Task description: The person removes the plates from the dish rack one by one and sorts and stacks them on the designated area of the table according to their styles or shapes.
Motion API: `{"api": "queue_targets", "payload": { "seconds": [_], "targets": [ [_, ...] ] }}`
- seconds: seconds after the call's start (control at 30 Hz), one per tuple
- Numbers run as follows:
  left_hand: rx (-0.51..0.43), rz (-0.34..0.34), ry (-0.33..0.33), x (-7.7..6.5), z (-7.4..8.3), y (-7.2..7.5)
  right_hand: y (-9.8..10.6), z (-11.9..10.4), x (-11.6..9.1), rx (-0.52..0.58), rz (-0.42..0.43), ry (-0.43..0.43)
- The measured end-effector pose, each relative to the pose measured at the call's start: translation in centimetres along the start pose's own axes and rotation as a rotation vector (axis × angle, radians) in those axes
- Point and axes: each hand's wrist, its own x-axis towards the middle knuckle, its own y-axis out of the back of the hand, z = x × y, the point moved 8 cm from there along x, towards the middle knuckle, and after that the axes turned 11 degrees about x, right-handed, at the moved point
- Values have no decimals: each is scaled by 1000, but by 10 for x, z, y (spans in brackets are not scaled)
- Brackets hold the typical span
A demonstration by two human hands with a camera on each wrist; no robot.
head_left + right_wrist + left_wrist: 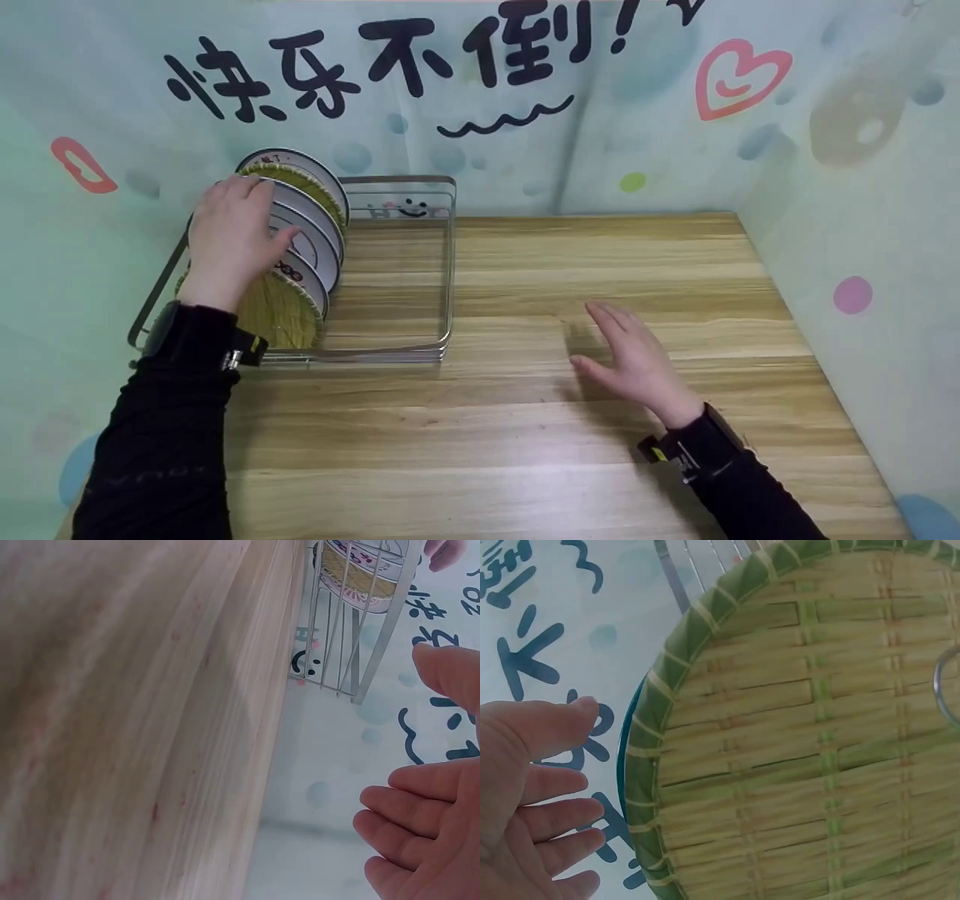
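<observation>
My left hand (232, 232) is over a row of round plates and woven bamboo trays standing on edge in a wire rack (450, 277). Its fingers are extended and grip nothing; in the left wrist view the fingertips lie beside the rim of the nearest bamboo tray (817, 727), with a gap to it. White dark-rimmed plates (327, 259) stand behind that tray. Farther back come another bamboo tray (304, 182) and a rear plate (334, 184). My right hand (634, 364) hovers over the table to the right, fingers extended, holding nothing.
The rack sits at the left back of a wooden table (525, 435), its right half showing bare wood between the wires. A printed cloth backdrop (645, 142) with dark lettering closes off the back and both sides.
</observation>
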Motion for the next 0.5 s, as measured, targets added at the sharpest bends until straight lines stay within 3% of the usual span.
{"api": "queue_targets", "payload": {
  "seconds": [0.5],
  "targets": [
    [79, -95, -28, 12, -1, -13, 0, 2, 2, 4, 4, -14]
  ]
}}
